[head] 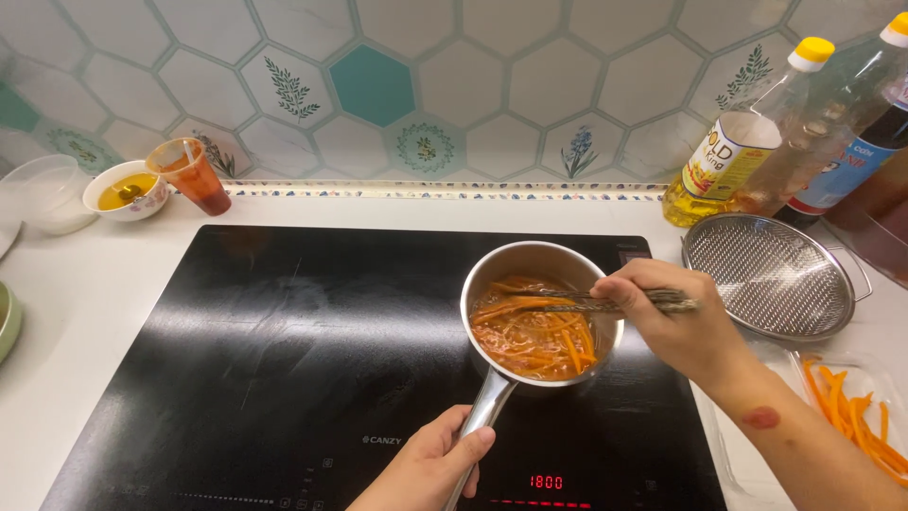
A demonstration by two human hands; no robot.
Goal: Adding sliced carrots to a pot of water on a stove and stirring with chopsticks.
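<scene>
— What does the person wear on the arms?
— Nothing that shows: both forearms are bare, no sleeves, no watch, no rings on the left hand (430, 468) or the right hand (676, 326).
— Any marks?
— A small red oval patch on the right forearm, near the wrist.

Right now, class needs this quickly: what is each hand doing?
Left hand: closed on the pan handle.
Right hand: closed, holding chopsticks over the pan.
</scene>
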